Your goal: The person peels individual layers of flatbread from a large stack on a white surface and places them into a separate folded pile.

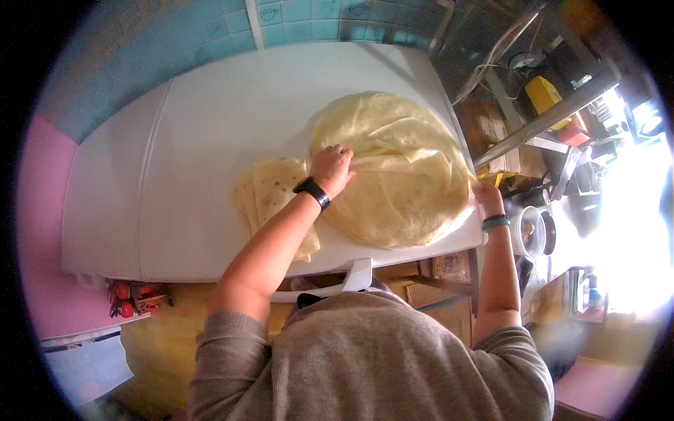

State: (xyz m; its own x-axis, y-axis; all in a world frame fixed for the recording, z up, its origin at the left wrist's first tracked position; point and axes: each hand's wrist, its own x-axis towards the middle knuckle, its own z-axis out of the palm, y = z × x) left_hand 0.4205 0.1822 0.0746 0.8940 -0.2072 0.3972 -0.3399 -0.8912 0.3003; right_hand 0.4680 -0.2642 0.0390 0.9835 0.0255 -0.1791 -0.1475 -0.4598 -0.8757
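A large pile of thin round flatbread sheets (400,210) lies before me on the white top of what looks like a chest freezer (210,116). The uppermost sheet is rumpled, with folds across its middle and far side. At the pile's left side my left hand (333,167) has its fingers curled on the top sheet, fingertips partly hidden. My right hand (487,193) pinches the sheet's edge at the far right, pulling it a little past the pile. Left of the pile, partly beneath my left forearm, sit folded flatbreads (274,184) with brown spots.
A white handle (358,274) juts from the near edge. Beyond the right edge stand a metal rail (547,129), cardboard boxes (482,123) and a clear plastic tub (529,231). Blue tiled wall (295,23) borders the back. Red items (126,300) lie at the lower left.
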